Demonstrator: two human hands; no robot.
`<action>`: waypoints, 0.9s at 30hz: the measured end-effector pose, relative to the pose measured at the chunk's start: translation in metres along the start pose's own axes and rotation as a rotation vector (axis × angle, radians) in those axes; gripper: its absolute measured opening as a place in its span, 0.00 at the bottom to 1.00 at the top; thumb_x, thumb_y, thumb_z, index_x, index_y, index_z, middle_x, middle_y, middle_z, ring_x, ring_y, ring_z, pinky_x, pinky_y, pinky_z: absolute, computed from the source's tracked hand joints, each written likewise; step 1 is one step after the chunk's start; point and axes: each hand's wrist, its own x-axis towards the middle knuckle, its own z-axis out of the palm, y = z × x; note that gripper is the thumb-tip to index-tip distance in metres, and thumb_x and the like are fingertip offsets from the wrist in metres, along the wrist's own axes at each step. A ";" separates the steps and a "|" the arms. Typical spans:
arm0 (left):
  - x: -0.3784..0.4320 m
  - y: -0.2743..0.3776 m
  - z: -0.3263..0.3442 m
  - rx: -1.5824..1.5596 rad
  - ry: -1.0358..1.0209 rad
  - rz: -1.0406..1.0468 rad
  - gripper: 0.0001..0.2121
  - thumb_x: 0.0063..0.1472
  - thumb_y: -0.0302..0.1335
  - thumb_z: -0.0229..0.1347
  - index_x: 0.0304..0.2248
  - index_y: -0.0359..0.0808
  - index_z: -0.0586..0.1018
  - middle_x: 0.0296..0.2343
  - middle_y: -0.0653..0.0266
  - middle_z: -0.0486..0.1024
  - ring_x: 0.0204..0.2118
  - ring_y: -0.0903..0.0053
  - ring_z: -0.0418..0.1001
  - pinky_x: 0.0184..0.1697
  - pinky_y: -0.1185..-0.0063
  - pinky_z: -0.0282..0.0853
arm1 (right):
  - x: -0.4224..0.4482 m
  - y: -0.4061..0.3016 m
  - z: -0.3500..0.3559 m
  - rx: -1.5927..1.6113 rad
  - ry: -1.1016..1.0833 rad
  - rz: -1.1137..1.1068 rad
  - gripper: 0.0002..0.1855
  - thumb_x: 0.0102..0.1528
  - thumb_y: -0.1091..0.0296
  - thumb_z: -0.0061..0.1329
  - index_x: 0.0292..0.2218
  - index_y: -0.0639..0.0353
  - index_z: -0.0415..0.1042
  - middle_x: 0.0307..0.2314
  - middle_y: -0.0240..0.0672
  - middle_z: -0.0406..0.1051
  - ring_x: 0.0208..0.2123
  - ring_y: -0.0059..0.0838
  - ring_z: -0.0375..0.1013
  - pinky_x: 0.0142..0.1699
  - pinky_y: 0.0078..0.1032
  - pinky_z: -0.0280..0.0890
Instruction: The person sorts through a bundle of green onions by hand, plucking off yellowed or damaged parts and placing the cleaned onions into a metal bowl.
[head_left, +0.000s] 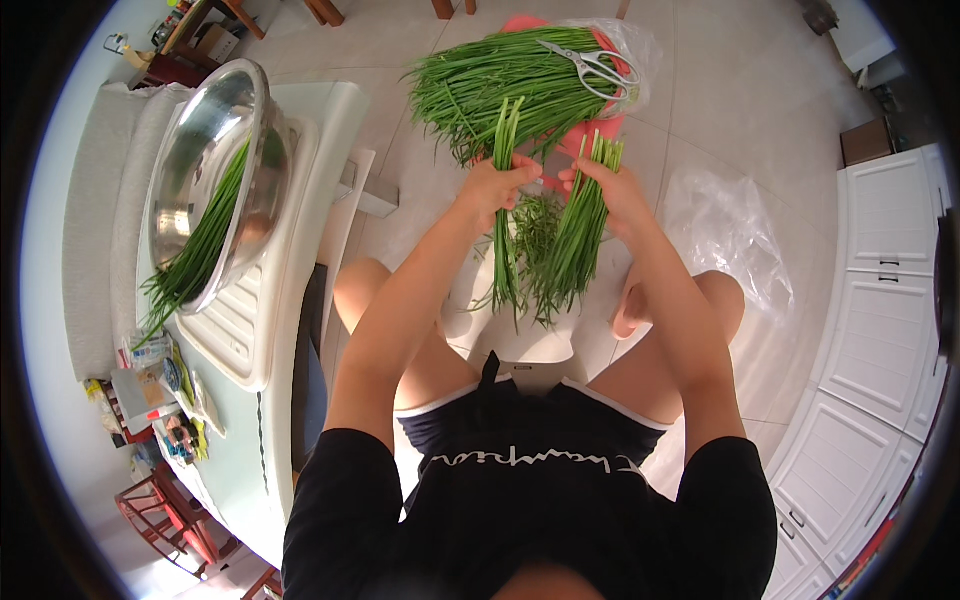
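Note:
My left hand (499, 187) grips a thin bunch of garlic chives (505, 259), its pale stem ends pointing away from me. A thicker chive bunch (579, 240) is in my right hand (609, 187), stems up and leaf tips hanging towards me. Between and below the two bunches lies a loose heap of green trimmings (538, 221). Just beyond my hands a large pile of chives (502, 82) rests on a red plastic bag (600, 129). Scissors with silver-grey handles (592, 69) lie on top of that pile, near its stem ends.
At left, a stainless steel bowl (206, 127) holding chives (214, 225) stands tilted in view on a sink drainboard (238, 322). A clear plastic bag (724, 232) lies on the tiled floor to the right. White cabinets (874, 360) line the right side.

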 end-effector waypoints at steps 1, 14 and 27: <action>0.000 0.000 -0.001 -0.002 -0.009 0.001 0.07 0.49 0.30 0.58 0.25 0.39 0.73 0.19 0.73 0.67 0.15 0.88 0.53 0.17 0.86 0.49 | 0.002 0.002 0.002 -0.004 0.008 -0.004 0.10 0.50 0.67 0.45 0.34 0.62 0.67 0.24 0.36 0.70 0.26 0.25 0.69 0.30 0.21 0.64; -0.018 0.002 0.013 -0.153 -0.291 -0.041 0.12 0.51 0.26 0.47 0.37 0.35 0.70 0.28 0.72 0.67 0.17 0.89 0.51 0.17 0.88 0.48 | -0.001 0.001 0.030 -0.010 -0.035 -0.172 0.08 0.47 0.67 0.51 0.26 0.59 0.66 0.16 0.27 0.63 0.18 0.20 0.62 0.24 0.17 0.57; -0.018 0.005 0.011 -0.272 -0.309 -0.037 0.13 0.58 0.32 0.40 0.37 0.35 0.70 0.28 0.68 0.68 0.21 0.86 0.57 0.23 0.86 0.55 | 0.003 -0.006 0.031 -0.044 -0.080 -0.200 0.06 0.47 0.70 0.48 0.27 0.62 0.67 0.17 0.29 0.65 0.18 0.19 0.61 0.25 0.17 0.57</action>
